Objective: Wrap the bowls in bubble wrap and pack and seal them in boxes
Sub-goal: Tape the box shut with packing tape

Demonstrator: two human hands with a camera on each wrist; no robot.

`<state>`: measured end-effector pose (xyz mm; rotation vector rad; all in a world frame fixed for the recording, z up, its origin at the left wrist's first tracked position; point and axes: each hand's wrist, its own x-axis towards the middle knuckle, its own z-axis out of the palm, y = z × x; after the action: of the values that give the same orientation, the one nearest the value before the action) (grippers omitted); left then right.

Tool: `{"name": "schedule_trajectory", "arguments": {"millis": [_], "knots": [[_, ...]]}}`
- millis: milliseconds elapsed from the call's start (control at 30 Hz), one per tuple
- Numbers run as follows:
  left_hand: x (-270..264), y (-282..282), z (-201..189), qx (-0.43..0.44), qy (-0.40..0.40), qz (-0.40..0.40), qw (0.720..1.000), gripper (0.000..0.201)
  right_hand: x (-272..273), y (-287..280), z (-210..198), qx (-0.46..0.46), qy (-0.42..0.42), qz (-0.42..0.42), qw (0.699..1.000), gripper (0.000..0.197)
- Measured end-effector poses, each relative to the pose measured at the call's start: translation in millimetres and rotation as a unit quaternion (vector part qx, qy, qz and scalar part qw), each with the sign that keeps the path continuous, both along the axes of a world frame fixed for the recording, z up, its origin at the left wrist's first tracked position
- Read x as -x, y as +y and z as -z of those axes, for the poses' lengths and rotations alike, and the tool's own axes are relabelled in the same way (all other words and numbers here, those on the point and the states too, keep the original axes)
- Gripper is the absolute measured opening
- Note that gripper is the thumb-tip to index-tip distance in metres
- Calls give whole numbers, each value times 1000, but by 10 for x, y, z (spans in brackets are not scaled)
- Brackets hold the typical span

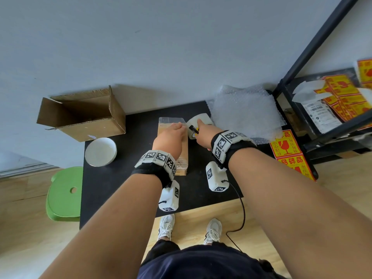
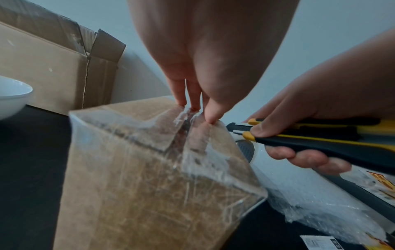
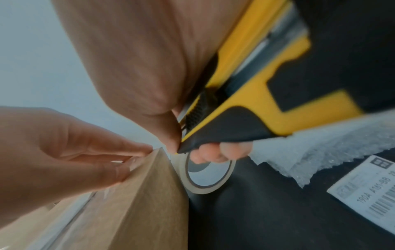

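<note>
A closed cardboard box (image 1: 182,158) with clear tape over its top seam stands on the black table (image 1: 120,178). My left hand (image 1: 177,126) lies on its far end, straight fingertips (image 2: 193,105) pressing the tape (image 2: 162,135) down at the edge. My right hand (image 1: 198,125) grips a yellow and black utility knife (image 2: 320,140), its tip right beside the box's far right corner (image 3: 159,152). Behind the knife stands a tape roll (image 3: 205,186). An empty white bowl (image 1: 100,152) sits left of the box.
An open cardboard box (image 1: 84,115) lies on its side at the back left. Bubble wrap (image 1: 245,111) is piled at the back right. A black shelf (image 1: 302,109) with yellow fragile stickers (image 1: 289,146) stands to the right, a green stool (image 1: 64,194) to the left.
</note>
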<state>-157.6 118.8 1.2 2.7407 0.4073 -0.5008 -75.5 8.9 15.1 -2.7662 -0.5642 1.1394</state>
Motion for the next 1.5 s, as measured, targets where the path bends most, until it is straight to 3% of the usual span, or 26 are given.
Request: {"name": "schedule_trajectory", "arguments": {"millis": [167, 333, 500, 600, 733, 900, 1267, 1367, 1500], "knots": [[15, 19, 4, 8, -12, -9, 1000, 65, 178, -176, 96, -62, -47, -33, 996, 73], [13, 1, 18, 17, -21, -25, 999, 61, 60, -151, 5, -28, -35, -8, 999, 70], [54, -33, 85, 26, -65, -65, 995, 55, 75, -441, 105, -110, -78, 103, 986, 35], [78, -55, 68, 26, -88, -73, 993, 50, 140, -572, 299, -120, -77, 125, 982, 23], [118, -100, 11, 32, -118, -87, 989, 42, 228, -625, 530, -123, -59, 142, 980, 36], [131, -154, -57, 18, -130, -83, 988, 36, 275, -598, 801, -38, -57, 148, 987, 52], [123, -117, -8, 13, -125, -98, 987, 45, 271, -560, 878, -5, -78, 96, 992, 48], [122, -122, -37, 12, -123, -96, 988, 44, 207, -541, 695, -79, -115, 112, 984, 32], [138, -121, -65, 10, -126, -85, 988, 41, 30, -380, 343, -222, -195, 160, 942, 20]]}}
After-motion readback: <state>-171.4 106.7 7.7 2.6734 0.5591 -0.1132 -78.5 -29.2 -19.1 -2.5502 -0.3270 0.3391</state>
